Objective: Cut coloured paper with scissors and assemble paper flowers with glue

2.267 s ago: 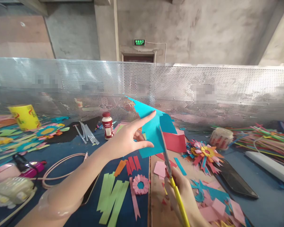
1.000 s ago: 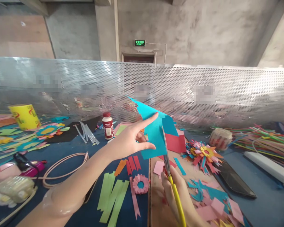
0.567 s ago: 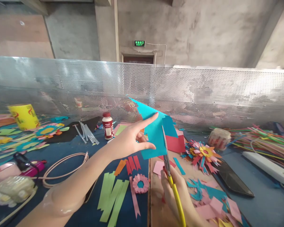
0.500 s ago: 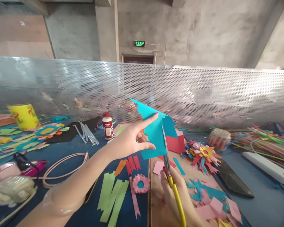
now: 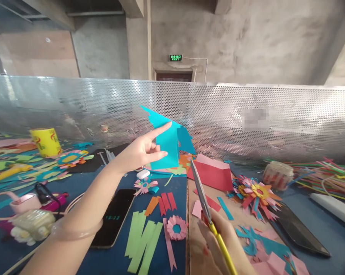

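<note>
My left hand [image 5: 151, 149] grips a sheet of blue paper [image 5: 168, 147] with jagged cut edges, index finger and thumb lying along its near face. It is raised above the table, and a darker blue flap shows behind its right side. In my right hand [image 5: 218, 233] are scissors [image 5: 202, 193] with yellow handles, blades pointing up and apart from the paper. Below lie light green strips [image 5: 144, 240], red strips [image 5: 167, 203], a pink strip [image 5: 169, 244] and a pink paper rosette [image 5: 176, 228] with a blue centre.
A phone [image 5: 116, 217] lies beneath my left forearm; another dark phone [image 5: 301, 229] is at right. Red paper [image 5: 211, 173] and a multicoloured paper flower [image 5: 257, 193] lie beyond my right hand. A yellow tape roll [image 5: 45, 142] stands at left. A perforated metal screen [image 5: 117, 103] runs along the back.
My left hand has moved the blue paper left, away from the scissors. The blades, earlier on the paper's edge, are now apart from it. The view has shifted left.
</note>
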Available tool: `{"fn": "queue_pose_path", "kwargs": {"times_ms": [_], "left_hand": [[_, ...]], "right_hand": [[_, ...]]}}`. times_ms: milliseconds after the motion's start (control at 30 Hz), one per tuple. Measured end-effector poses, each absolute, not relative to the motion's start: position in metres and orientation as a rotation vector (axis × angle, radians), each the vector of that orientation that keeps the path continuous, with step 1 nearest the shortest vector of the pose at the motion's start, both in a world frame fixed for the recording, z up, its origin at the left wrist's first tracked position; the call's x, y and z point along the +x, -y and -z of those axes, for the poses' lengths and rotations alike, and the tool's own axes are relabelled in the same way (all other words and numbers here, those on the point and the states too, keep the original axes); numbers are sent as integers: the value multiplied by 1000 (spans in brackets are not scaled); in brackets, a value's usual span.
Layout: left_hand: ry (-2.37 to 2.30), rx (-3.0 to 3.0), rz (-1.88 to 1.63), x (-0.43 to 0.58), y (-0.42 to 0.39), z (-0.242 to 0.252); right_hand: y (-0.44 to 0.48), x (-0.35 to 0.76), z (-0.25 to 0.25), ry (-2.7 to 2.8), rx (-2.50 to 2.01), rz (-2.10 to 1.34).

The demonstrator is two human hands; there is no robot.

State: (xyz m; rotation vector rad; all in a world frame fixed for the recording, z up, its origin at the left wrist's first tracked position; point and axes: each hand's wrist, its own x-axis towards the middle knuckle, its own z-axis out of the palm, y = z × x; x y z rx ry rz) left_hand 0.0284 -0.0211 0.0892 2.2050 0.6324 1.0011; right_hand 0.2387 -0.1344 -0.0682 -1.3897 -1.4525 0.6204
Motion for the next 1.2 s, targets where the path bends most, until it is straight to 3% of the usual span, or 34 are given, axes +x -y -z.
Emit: {"fn": "queue_pose_path", "kwargs": {"times_ms": [267, 733, 1200], "left_hand": [[-598, 2204, -951, 13, 10, -90], [-526, 2057, -850, 44, 31, -86], [-568, 2139, -772, 61, 49, -76]], "right_hand": [[136, 251, 57, 1426, -1335, -641], [138, 246, 86, 1388, -1392, -632], [56, 246, 102, 1282, -1493, -654]]}}
